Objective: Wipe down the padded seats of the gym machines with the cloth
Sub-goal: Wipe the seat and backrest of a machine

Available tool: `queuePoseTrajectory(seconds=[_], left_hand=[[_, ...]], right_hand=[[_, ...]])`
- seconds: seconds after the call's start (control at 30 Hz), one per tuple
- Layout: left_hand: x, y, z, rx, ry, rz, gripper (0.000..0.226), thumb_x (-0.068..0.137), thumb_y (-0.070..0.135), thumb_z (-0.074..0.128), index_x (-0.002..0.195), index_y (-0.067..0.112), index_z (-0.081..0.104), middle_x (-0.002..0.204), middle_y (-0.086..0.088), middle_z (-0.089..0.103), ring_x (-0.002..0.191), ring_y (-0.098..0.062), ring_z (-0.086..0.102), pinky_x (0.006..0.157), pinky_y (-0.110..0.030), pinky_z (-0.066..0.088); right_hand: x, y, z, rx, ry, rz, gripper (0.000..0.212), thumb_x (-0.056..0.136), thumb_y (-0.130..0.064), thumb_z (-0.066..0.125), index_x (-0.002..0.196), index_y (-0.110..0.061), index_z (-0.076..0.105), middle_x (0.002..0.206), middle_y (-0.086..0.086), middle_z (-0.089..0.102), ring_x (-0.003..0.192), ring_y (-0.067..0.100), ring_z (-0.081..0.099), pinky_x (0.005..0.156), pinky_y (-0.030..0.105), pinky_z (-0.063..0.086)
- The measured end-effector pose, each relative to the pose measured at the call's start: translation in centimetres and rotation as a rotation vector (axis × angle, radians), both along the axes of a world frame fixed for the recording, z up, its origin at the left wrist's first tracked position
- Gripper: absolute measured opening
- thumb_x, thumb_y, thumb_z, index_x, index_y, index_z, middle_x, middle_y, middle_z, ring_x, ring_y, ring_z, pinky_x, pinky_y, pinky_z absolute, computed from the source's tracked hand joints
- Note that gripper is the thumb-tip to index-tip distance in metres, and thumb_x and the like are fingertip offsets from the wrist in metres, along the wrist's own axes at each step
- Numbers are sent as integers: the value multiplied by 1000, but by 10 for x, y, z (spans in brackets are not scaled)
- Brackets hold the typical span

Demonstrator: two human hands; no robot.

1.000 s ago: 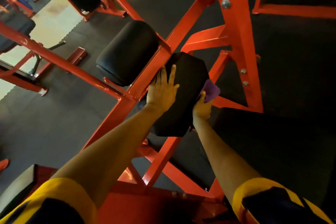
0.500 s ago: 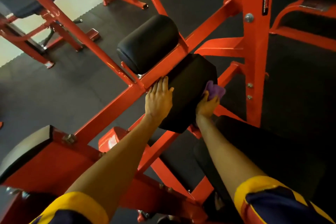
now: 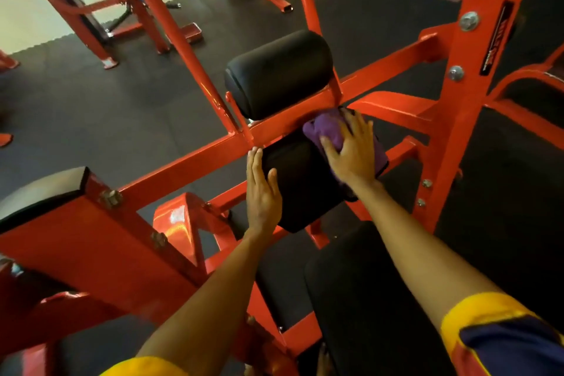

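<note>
A black padded block sits on the red machine frame in the middle of the view. My right hand lies flat on a purple cloth and presses it on the upper right part of the pad. My left hand rests with straight fingers against the pad's left side. A black roller pad is mounted just beyond the block. A long black seat runs under my right forearm.
A red upright post stands to the right. At the lower left a black-topped pad sits on a red arm. More red machines stand at the back on dark rubber flooring.
My right hand has moved with the cloth from the pad's right edge up onto its top face, fingers spread flat. My left hand has slid lower along the left side. The view shifted back.
</note>
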State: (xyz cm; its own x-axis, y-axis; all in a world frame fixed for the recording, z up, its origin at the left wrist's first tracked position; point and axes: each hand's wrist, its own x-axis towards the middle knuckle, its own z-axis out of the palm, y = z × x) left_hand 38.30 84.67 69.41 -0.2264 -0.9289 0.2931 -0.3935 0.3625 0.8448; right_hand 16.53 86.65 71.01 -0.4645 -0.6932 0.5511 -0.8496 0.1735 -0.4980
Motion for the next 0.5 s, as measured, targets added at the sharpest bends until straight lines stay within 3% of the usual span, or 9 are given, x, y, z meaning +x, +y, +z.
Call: queuePoseTrajectory(seconds=[0.07,0.13,0.27,0.33,0.43,0.5], left_hand=[[1,9,-5,38,48,17,58,110,35,35,162,15,18,170,0,14,155,-8,11,126,-25,13],[0,14,-9,94,68,62,61,109,41,34,162,17,15,170,1,14,155,-8,13,126,-29,15],[6,20,-12,144,171,38,52,106,33,36,154,13,33,154,-6,45,143,-16,43,118,-44,37],[14,30,-16,158,165,21,55,107,36,36,157,13,29,158,-5,40,146,-17,39,120,-41,34],[30,40,-22,293,9,46,66,107,47,35,162,17,15,168,-2,20,154,-17,22,123,-29,20],[39,43,-24,347,-38,31,63,109,41,35,162,15,15,167,-2,22,153,-17,23,120,-23,19]], right_hand=[[1,-15,17,10,-8,-41,48,90,-46,62,113,-5,70,126,18,62,120,42,55,108,56,39],[35,-22,28,14,60,27,41,82,-46,65,100,-9,71,114,14,65,110,39,57,107,55,40],[114,-15,38,25,154,391,44,72,-48,63,100,-15,73,108,3,68,109,30,59,107,48,39],[110,-17,49,64,241,500,47,71,-50,60,101,-16,73,107,2,69,106,29,61,102,46,43],[66,-27,55,130,267,343,42,73,-53,57,93,-18,70,98,5,68,94,36,63,85,46,47],[48,-27,51,164,203,157,45,76,-53,55,98,-17,72,104,8,67,97,39,62,87,48,46]])
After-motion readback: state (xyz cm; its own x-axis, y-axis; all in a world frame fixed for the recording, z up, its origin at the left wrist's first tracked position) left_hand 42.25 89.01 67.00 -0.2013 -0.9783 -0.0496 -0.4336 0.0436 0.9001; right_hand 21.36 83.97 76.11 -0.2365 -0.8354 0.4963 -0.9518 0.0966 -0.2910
